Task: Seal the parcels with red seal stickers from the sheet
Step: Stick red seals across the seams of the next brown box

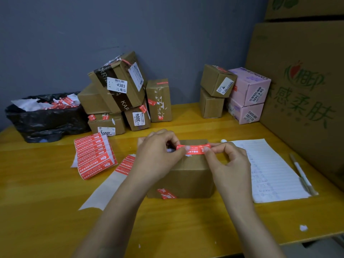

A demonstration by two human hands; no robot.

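Observation:
A brown cardboard parcel point(188, 175) stands on the yellow table point(46, 211) in front of me, with a red sticker on its lower front edge. Just above its top hangs a red seal sticker point(195, 149), stretched level between my hands. My left hand point(158, 155) pinches the sticker's left end and my right hand point(229, 162) pinches its right end. A sheet of red seal stickers point(93, 155) lies to the left. A partly used sheet point(111, 179) sits beside the parcel, mostly bare backing.
A pile of brown parcels point(119, 94) stands at the back, with more brown and pink boxes point(247, 94) at the back right. A black rubbish bag point(44, 116) holds scraps at left. A lined paper point(270, 172) and pen point(301, 174) lie right, beside big cartons point(305, 90).

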